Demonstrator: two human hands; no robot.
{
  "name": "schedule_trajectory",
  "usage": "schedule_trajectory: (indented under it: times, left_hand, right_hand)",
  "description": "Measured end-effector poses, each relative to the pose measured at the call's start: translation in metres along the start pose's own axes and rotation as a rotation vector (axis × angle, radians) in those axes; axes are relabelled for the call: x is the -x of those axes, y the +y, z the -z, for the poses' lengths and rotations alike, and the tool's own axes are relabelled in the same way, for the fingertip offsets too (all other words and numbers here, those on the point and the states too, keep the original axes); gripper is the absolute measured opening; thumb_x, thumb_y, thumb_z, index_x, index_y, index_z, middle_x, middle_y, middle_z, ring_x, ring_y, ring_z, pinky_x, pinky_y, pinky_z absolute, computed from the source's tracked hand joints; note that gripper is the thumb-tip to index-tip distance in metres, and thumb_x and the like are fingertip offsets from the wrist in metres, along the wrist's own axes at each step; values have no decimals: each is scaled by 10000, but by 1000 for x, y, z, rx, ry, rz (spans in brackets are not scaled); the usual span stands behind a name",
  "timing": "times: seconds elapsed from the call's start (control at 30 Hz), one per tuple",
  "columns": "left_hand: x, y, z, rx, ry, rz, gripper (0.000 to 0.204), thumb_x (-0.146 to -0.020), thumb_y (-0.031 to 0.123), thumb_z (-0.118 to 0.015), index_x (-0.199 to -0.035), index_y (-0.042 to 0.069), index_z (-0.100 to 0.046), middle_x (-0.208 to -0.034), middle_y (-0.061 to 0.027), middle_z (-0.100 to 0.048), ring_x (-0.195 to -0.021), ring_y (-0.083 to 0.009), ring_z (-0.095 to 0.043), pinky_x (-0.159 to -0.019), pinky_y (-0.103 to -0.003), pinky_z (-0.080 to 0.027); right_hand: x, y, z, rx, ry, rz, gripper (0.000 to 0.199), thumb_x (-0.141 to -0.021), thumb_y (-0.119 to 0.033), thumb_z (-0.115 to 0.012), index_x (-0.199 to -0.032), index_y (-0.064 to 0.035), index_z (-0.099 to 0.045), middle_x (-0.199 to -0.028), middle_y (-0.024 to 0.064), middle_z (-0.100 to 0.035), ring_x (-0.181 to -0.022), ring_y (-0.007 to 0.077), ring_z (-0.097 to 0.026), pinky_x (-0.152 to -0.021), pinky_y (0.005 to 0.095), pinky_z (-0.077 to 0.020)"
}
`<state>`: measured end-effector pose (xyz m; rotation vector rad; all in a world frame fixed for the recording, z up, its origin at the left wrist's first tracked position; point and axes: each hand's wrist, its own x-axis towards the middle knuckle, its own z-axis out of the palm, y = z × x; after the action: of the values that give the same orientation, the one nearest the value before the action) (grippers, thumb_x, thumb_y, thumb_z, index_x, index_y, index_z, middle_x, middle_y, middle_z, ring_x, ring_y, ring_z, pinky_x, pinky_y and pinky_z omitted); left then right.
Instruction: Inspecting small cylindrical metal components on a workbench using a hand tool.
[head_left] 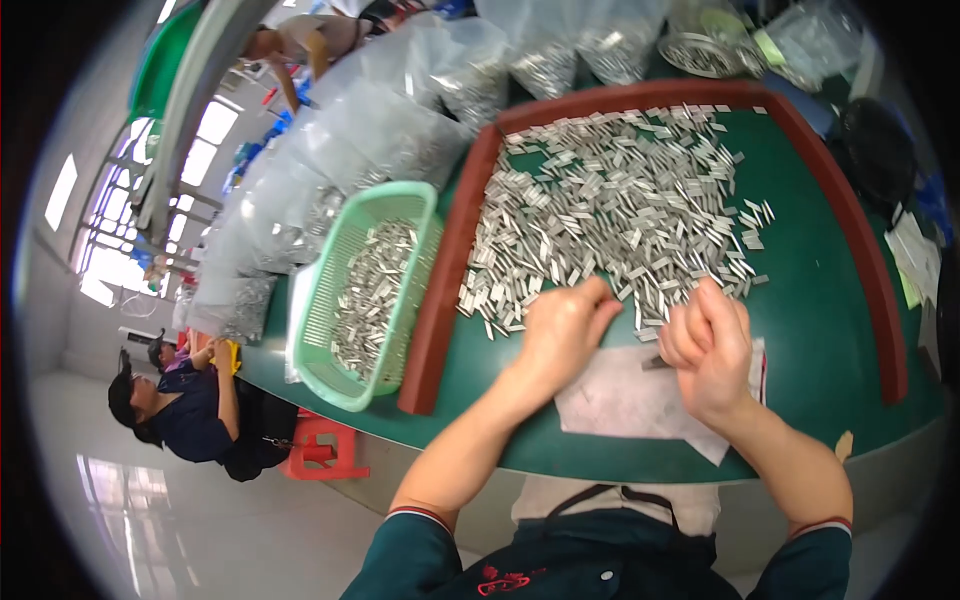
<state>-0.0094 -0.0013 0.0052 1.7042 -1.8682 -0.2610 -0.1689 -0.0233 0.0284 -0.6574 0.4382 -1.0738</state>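
A wide heap of small flat metal pieces (pixel 610 200) is spread over the green tabletop. At the heap's near edge is my left hand (pixel 566 330), its fingers curled and the thumb pressed close to them; what they hold, if anything, is hidden. My right hand (pixel 708 350) is closed over a white sheet (pixel 620 400), palm side partly turned up. From its lower fingers a small dark metal piece (pixel 655 362) pokes out on the left. The sheet looks smudged and lies near the front edge of the table.
A red-brown raised border (pixel 450 290) frames the heap on three sides. Left of it stands a green plastic basket (pixel 310 330) holding more metal pieces. Clear plastic bags (pixel 400 140) of parts line the far side. Other people (pixel 185 405) sit or work at the left.
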Motion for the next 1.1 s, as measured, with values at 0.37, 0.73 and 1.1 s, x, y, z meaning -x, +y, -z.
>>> schedule_trajectory:
  times: [0.37, 0.73, 1.1]
  left_hand:
    - [9, -10, 23, 1695, -335, 613, 73, -852, 163, -507, -845, 97, -477, -670, -14, -493, -428, -16, -228, -412, -155, -205]
    - [13, -8, 12, 1636, -359, 595, 176, -847, 112, -487, -1016, 68, -460, -746, -51, -535, -434, -14, -258, -402, -154, -211]
    - [6, -14, 21, 1582, -319, 579, 104, -833, 100, -522, -925, 53, -526, -745, -55, -559, -474, -20, -286, -436, -166, -231]
  right_hand:
    - [3, 1, 4, 23, 12, 25, 434, -893, -246, -342, -489, -123, -243, -382, -17, -221, -340, 74, -152, -332, 234, -144]
    - [7, 2, 10, 27, 51, 11, 438, -899, -259, -329, -489, -133, -237, -382, -26, -207, -329, 71, -139, -328, 233, -140]
    - [-5, 1, 7, 36, -23, 4, 434, -894, -234, -344, -489, -111, -249, -396, -14, -249, -365, 64, -155, -354, 233, -143]
